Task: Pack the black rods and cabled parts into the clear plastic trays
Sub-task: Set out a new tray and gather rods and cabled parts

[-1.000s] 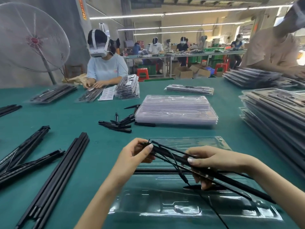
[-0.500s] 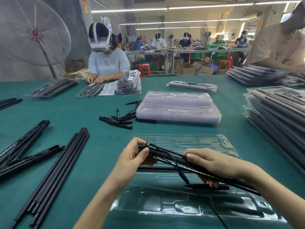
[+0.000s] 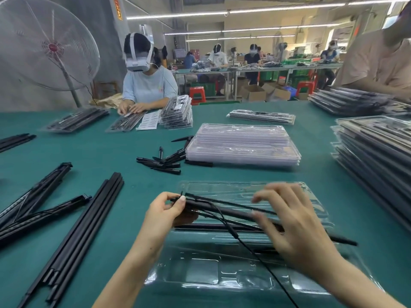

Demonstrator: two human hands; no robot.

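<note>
The left hand [image 3: 165, 208] reaches in from below, wrist bent, thumb and fingers curled round the near-left end of a black rod [image 3: 226, 211] with a thin cable [image 3: 251, 252] trailing from it; the pinch sits just over the left edge of the open clear tray [image 3: 200, 270] on the green desk [image 3: 111, 152]. The rod slants across the tray, above it, its far tip poking past the tray's right side. The right hand [image 3: 295, 227] is blurred, palm down over the middle of the tray, fingers spread and fairly straight, laid over the rod rather than plainly wrapped round it, so it looks released. A second rod lies flat in the tray under the hands. The cable drops from the held rod across the tray's near half and off the bottom edge. Left of the tray lie long rods [image 3: 73, 236] in a bundle; beyond it, short black pieces [image 3: 162, 162] and a stack of trays [image 3: 242, 144]; right of it, filled trays [image 3: 375, 156]
</note>
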